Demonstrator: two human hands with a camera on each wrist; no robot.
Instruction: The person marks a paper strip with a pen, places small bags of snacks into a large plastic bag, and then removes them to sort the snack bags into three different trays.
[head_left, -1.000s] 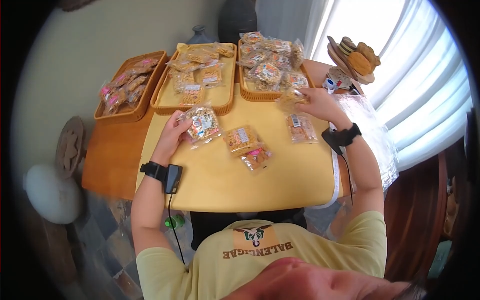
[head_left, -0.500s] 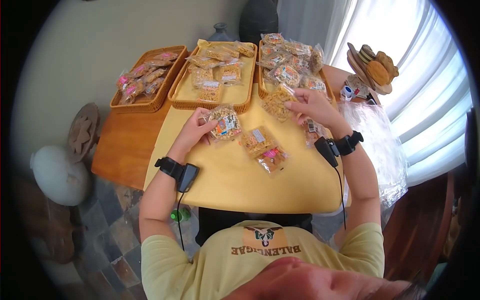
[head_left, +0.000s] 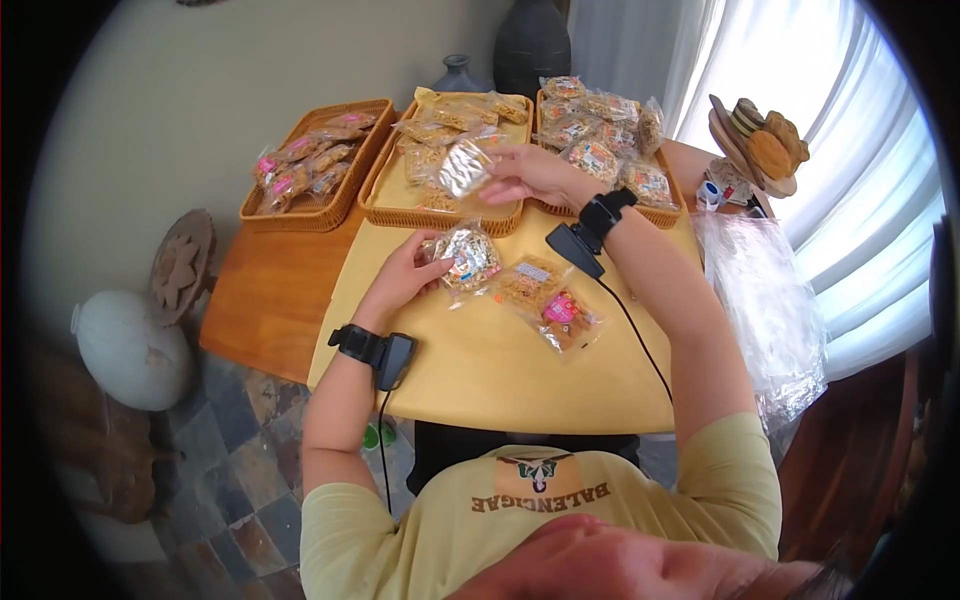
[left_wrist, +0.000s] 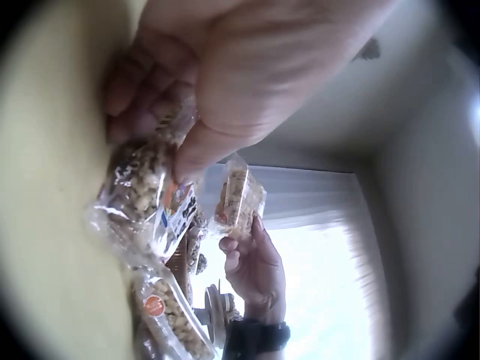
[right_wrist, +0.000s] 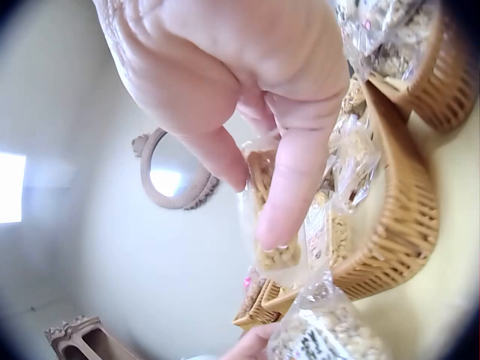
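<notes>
My left hand (head_left: 402,272) pinches the edge of a clear-wrapped round puffed-grain cake (head_left: 472,262) close over the table's front middle. Over the middle wicker basket (head_left: 395,215), my right hand (head_left: 545,175) holds a wrapped crunchy snack bar (head_left: 464,168), its film shining in the light. In the right wrist view the thumb and fingers grip this bar (right_wrist: 277,255) by its sides. Just right of the left hand, a wrapped yellow snack block (head_left: 530,278) lies overlapping a pack with a pink label (head_left: 568,315).
At left, a wicker basket (head_left: 300,218) holds several pink-labelled packs. The right wicker basket (head_left: 662,214) is heaped with round wrapped cakes. A clear plastic sheet (head_left: 765,310) hangs over the table's right edge, below a stand of wooden shapes (head_left: 770,150).
My right hand has carried the snack bar from the right basket's front leftward to over the middle basket. The left hand keeps the round cake. The barcoded pack at right is now behind the right forearm.
</notes>
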